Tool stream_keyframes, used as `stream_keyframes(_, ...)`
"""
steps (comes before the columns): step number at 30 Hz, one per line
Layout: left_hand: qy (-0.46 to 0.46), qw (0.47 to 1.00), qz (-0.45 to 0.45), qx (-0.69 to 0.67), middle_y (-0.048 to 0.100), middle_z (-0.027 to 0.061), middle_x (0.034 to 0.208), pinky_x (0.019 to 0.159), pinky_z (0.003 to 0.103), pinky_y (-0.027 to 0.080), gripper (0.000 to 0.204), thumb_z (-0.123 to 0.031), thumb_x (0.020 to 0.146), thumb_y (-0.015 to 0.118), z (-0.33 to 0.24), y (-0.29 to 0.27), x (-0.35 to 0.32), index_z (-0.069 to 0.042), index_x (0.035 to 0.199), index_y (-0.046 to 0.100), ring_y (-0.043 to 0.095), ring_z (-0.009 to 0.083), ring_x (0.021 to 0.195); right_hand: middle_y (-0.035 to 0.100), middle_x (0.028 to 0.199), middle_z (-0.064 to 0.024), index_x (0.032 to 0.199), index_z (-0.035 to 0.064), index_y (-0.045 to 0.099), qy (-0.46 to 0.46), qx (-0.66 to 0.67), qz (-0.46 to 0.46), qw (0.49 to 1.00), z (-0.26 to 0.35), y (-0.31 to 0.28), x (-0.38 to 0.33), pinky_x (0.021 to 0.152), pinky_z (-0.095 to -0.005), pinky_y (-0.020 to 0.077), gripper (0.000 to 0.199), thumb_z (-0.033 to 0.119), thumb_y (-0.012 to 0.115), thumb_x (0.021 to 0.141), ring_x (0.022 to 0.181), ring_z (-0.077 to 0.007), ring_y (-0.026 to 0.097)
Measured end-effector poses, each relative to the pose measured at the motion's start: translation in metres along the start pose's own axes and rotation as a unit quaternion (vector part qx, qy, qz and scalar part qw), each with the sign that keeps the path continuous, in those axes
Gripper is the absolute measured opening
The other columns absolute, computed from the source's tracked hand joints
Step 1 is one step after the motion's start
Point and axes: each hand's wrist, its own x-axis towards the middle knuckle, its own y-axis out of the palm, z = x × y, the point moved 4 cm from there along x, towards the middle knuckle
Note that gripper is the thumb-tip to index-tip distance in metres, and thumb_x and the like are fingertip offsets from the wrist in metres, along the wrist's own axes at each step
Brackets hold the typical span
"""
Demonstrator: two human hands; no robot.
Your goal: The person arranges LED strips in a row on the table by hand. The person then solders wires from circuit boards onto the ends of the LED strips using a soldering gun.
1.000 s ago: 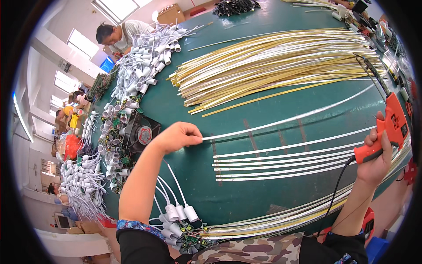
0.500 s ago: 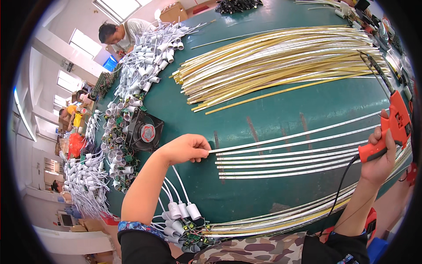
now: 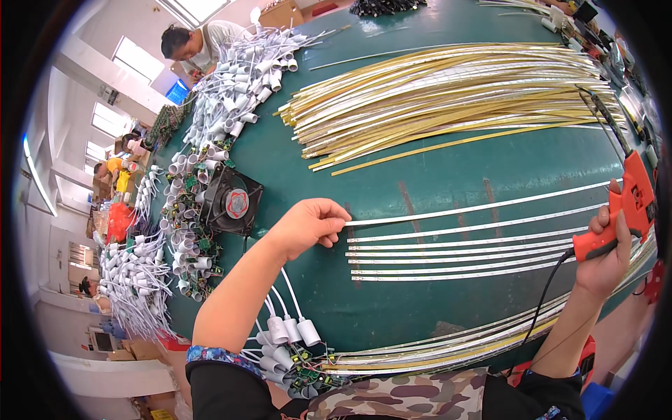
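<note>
My left hand (image 3: pixel 309 227) pinches the left end of a thin white LED strip (image 3: pixel 462 209) between thumb and fingers. That strip stretches right across the green table, angled away from several similar strips (image 3: pixel 455 253) lying roughly parallel just nearer to me. In my right hand (image 3: pixel 603 260) is a red and black soldering gun (image 3: pixel 635 196), gripped by its handle, with its long metal tip pointing up toward the far side. A black cord hangs from the handle. The held strip's right end passes close to the soldering gun, and I cannot make out whether they touch.
A large heap of yellow and white strips (image 3: pixel 434 105) covers the far table (image 3: pixel 315 199). At left stand a black fan (image 3: pixel 232 203) and piles of white lamp sockets (image 3: pixel 234 84) with wires and circuit boards. More sockets (image 3: pixel 306 332) and strips lie near me. A person works at far left.
My left hand has moved slightly away from me and to the right, carrying the strip's end farther from the row. My right hand keeps nearly the same place with the soldering gun.
</note>
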Motion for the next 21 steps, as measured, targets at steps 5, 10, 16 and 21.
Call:
stream_keyframes(5,0.030,0.976,0.039,0.210,0.065,0.0003,0.084,0.063,0.023,0.046,0.011,-0.002,0.090,0.061,-0.001,0.018,0.004,-0.002,0.099,0.068,0.055,0.0061,0.072,0.047,0.140,-0.0164,0.144,-0.0012,0.034,0.000,-0.008,0.004,1.000,0.000,0.000,0.001,0.069,-0.0204,0.0426,0.050,0.012,0.046,0.098,0.079,-0.0067,0.048)
stream_keyframes(10,0.046,0.959,-0.003,0.281,0.061,0.0005,0.076,0.060,0.027,0.043,0.007,-0.005,0.085,0.068,-0.013,0.019,0.009,-0.002,0.086,0.063,0.052,0.0088,0.069,0.047,0.141,-0.0148,0.144,-0.0013,0.034,0.006,0.000,-0.006,1.000,-0.003,0.002,0.001,0.068,-0.0195,0.0425,0.052,0.012,0.049,0.097,0.079,-0.0061,0.047)
stream_keyframes(16,0.033,0.881,0.018,0.472,0.059,0.0022,0.074,0.059,0.029,0.043,0.022,-0.014,0.080,0.075,-0.033,0.018,0.021,-0.003,0.078,0.057,0.052,0.0116,0.068,0.048,0.139,-0.0174,0.145,-0.0023,0.033,0.001,-0.007,-0.015,1.000,-0.002,0.002,0.001,0.067,-0.0199,0.0424,0.051,0.011,0.047,0.097,0.078,-0.0066,0.047)
stream_keyframes(21,0.102,0.917,-0.001,0.387,0.061,0.0082,0.075,0.065,0.032,0.047,0.023,-0.017,0.077,0.077,-0.043,-0.002,0.039,-0.003,0.084,0.061,0.056,0.0177,0.071,0.049,0.136,-0.0165,0.144,-0.0025,0.034,-0.001,-0.004,-0.016,1.000,0.003,0.001,0.000,0.065,-0.0201,0.0424,0.051,0.012,0.048,0.097,0.075,-0.0068,0.047)
